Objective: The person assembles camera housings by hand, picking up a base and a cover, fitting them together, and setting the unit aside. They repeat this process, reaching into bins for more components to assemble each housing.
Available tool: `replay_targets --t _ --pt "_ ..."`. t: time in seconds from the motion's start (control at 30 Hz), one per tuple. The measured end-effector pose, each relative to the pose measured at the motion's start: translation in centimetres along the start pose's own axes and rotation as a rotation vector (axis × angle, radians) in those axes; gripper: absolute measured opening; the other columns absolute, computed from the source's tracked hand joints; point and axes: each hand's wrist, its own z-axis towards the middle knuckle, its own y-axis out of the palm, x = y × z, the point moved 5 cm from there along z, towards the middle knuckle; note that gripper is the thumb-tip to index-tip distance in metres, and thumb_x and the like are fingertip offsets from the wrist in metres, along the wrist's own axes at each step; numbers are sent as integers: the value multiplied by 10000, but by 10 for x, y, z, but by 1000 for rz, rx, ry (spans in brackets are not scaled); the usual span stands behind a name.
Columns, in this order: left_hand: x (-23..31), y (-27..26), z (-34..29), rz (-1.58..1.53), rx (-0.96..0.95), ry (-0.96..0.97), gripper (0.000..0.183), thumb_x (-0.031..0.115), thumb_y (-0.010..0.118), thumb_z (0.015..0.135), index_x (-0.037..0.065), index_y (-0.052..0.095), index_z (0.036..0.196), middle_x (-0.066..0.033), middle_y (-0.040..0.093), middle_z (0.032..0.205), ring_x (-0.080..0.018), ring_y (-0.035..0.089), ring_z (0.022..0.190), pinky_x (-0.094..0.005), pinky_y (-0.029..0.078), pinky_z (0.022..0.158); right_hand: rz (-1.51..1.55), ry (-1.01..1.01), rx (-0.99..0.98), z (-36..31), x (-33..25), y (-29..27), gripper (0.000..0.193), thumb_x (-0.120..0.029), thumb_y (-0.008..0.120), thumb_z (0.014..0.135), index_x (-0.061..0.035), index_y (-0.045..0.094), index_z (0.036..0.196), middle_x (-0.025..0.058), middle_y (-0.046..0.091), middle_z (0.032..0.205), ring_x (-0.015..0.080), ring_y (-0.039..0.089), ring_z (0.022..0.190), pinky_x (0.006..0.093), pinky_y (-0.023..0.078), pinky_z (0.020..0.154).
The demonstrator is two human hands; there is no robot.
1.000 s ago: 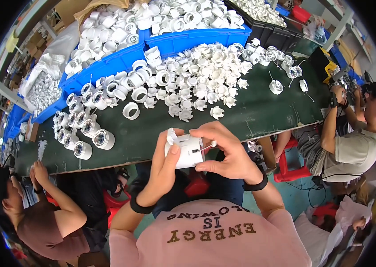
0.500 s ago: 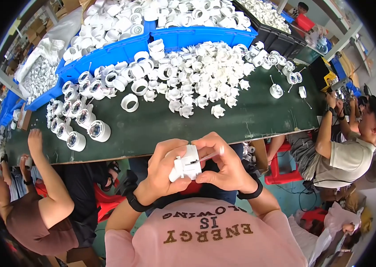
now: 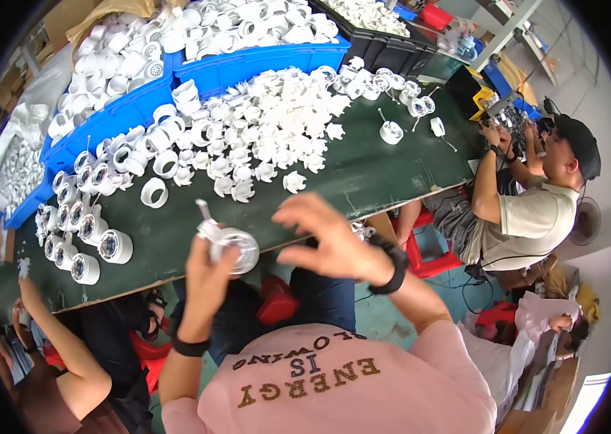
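Note:
My left hand grips a white round camera housing over the table's near edge. A ring-shaped face shows on the housing, and a pale lead or stem sticks up at its far left. To its right, my right hand is off the housing, fingers spread, with nothing in it. Beyond my hands, a loose white ring lies on the dark green table. White petal-edged parts are heaped behind it. Several white cameras with dark lenses stand at the left.
Blue bins full of white parts line the back, beside a black bin. White parts with leads lie at the right. Co-workers sit at both sides, one in a beige shirt. A red stool stands below the table.
My right hand has let go of the housing and opened to its right. My left hand has carried the housing left and turned it. The view has swung right.

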Motion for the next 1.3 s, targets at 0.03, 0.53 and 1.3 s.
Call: replay_targets --t 0.03,0.53,1.3 --pt "-2 -23 1 15 82 0 435 191 622 893 10 460 1255 -50 596 970 -99 598 761 -201 479 592 -211 -42 76 3 20 -25 463 -66 774 701 -77 590 1126 127 526 1143 245 567 946 331 511 735" --pt "11 -171 19 896 591 111 372 352 539 961 8 650 1051 -57 617 784 -124 534 713 -262 439 693 -790 611 259 8 209 -212 412 -320 642 770 -162 563 1141 205 672 947 372 631 958 426 496 836" --pt "-4 -31 35 750 461 656 212 -14 611 802 -7 582 1013 -126 591 942 -259 571 813 -333 472 718 -303 321 400 -34 153 -86 451 -247 449 993 -38 422 1391 176 496 1328 267 464 1232 337 324 1046"
